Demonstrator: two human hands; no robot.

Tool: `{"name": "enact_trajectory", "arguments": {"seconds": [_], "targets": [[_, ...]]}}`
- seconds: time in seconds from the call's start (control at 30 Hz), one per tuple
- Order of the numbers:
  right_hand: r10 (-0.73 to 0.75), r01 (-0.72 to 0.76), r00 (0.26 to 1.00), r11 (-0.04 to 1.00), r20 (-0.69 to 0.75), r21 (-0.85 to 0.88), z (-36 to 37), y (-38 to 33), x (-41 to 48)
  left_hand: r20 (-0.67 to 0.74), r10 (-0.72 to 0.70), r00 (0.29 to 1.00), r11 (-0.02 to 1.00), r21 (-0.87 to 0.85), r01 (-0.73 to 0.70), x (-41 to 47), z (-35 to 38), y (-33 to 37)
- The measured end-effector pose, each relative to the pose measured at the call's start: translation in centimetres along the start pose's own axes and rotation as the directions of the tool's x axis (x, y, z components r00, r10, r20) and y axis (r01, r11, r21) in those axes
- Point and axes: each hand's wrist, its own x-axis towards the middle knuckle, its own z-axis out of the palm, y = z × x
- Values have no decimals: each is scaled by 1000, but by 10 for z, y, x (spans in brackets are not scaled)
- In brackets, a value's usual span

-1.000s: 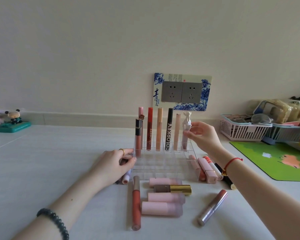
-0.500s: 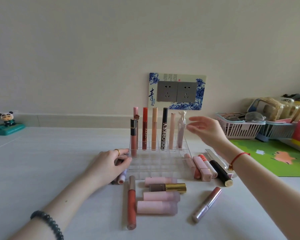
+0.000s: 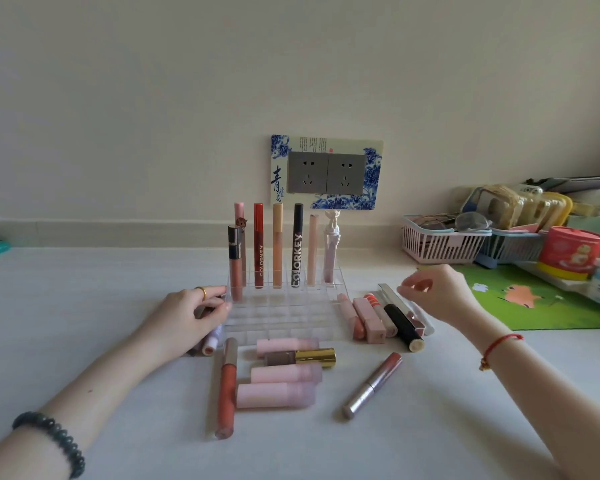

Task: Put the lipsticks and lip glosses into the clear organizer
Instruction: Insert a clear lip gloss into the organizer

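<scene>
Nearest the camera, on the white table [image 3: 84, 306]: a long coral lip gloss [image 3: 226, 388] lying lengthwise, with three pale pink tubes [image 3: 278, 394] and a brown tube with gold cap [image 3: 300, 357] lying crosswise just to its right, and a metallic mauve gloss [image 3: 373, 385] set diagonally, apart from them on the right. Farther back, left hand [image 3: 184, 322] with a gold ring, resting against the left edge of the clear organizer [image 3: 284, 317], fingers curled loosely, thumb and forefinger touching the acrylic wall; beneath the palm, a small lilac tube [image 3: 211, 339] partly covered, impossible to tell whether gripped or merely lying under the hand. Dark bead bracelet [image 3: 54, 441] on the left wrist. On the right, just beside the organizer, a row of lipsticks lying side by side: a pink square-cased one [image 3: 369, 320], a black one with cream end [image 3: 404, 327], others in coral and clear partly hidden. Right hand [image 3: 440, 296] poised just above that row, fingers bent and narrowly pinched, holding nothing visible; red cord bracelet [image 3: 499, 344] on the wrist. In the organizer's rear row, six tubes upright: pink, dark red, tan, black "COLORKEY" gloss [image 3: 297, 251], pale pink, and a clear one with white ornate cap [image 3: 331, 247]; one brown-capped gloss [image 3: 235, 261] upright in the next row forward, at left. Front compartments unfilled. Beyond, against the wall, a double socket [image 3: 326, 173] in a blue-and-white surround; far right, pink basket [image 3: 440, 242], red tin [image 3: 572, 252], green mat [image 3: 551, 306].
</scene>
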Motion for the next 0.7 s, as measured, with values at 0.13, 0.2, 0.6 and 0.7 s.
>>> {"name": "enact_trajectory", "arguments": {"seconds": [0.13,0.2,0.6,0.7], "targets": [[62,-57,997,994,56,-91,5,5,-2,-1,-3,1000,1000,-4,3,1,1,-1],[82,-77,995,993,59,-94,7,3,-1,-7,-9,1000,1000,8,9,2,2,-3],[205,-171,970,958,131,-232,18,-14,15,-6,-10,1000,1000,27,10,-1,0,0],[168,-144,981,965,99,-218,18,-14,15,-7,-14,1000,1000,20,14,-1,0,1]]}}
